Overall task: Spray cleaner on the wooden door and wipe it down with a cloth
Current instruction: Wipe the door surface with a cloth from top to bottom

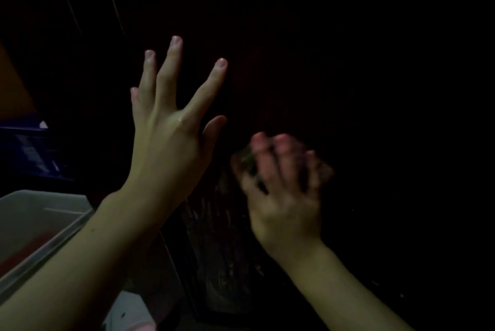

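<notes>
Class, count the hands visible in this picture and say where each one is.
2. The left hand is spread against the dark door; the right hand, blurred, presses a cloth lower right.

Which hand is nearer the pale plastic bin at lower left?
Left. The left hand is spread on the dark door, up and right of the bin. The right hand, blurred over a cloth, is farther right.

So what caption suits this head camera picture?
Left hand spread on the dark door; right hand wiping with a cloth.
</notes>
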Motion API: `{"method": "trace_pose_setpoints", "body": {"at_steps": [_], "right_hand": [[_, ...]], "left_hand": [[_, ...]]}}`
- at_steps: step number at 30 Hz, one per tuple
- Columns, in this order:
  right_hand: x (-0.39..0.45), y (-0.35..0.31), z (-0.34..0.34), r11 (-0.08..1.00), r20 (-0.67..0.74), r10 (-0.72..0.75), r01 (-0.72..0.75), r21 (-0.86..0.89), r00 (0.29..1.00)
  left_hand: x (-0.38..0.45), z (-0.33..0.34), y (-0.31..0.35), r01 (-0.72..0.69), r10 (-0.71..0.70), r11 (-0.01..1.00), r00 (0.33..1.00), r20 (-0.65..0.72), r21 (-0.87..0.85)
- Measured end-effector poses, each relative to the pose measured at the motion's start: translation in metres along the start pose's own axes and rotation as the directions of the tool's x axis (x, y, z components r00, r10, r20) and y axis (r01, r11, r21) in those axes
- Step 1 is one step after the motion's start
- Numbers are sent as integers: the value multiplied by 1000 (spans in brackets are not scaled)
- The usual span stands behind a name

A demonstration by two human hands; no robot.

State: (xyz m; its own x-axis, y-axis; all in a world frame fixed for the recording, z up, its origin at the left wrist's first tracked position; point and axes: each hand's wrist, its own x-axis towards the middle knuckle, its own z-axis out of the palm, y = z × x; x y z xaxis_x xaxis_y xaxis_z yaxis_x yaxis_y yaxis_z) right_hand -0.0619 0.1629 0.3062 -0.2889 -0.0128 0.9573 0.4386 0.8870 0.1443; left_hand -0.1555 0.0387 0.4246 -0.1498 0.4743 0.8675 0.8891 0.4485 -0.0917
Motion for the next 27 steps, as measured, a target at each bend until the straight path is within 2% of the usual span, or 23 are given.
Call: {"method": "trace_pose_setpoints", "body": {"at_steps": [2, 4, 7, 9, 11, 13, 15, 18, 20, 23, 27], "right_hand": [[-10, -4, 4, 983, 71, -184, 184, 6, 980], [-8, 5, 0, 980, 72, -198, 196, 24, 978], [13, 25, -15, 1000, -18, 24, -24, 8, 1000], [29, 31, -18, 983, -109, 178, -182, -31, 978], [39, 23, -14, 970, -165, 217, -232, -74, 962], [39, 5, -5, 987, -141, 124, -136, -81, 982], [26, -16, 6, 998, -24, -53, 52, -36, 998], [0, -28, 16, 941, 112, -339, 337, 33, 934], [-3, -20, 13, 901, 131, -433, 424, 90, 892], [26, -7, 2, 923, 22, -374, 370, 104, 927], [71, -25, 6, 972, -112, -229, 234, 33, 967]], "left_hand": [[-7, 3, -4, 9, -9, 1000, 1000, 2, -9], [-13, 4, -9, 6, -6, 1000, 1000, -3, -23], [-24, 4, -19, 8, -10, 999, 1000, -26, -52], [-30, 5, -27, 0, -2, 998, 999, -39, -60], [-32, 7, -35, -34, 31, 997, 999, -43, -65], [-32, 7, -44, -64, 62, 995, 998, -33, -74], [-33, 5, -54, -80, 78, 994, 997, -21, -81], [-37, 4, -64, -81, 81, 997, 997, -19, -11], [-39, 3, -64, -77, 77, 996, 997, -12, 45], [-40, -1, -66, -74, 73, 994, 997, 22, 85], [-40, -12, -81, -26, 27, 999, 999, 32, -21]]}}
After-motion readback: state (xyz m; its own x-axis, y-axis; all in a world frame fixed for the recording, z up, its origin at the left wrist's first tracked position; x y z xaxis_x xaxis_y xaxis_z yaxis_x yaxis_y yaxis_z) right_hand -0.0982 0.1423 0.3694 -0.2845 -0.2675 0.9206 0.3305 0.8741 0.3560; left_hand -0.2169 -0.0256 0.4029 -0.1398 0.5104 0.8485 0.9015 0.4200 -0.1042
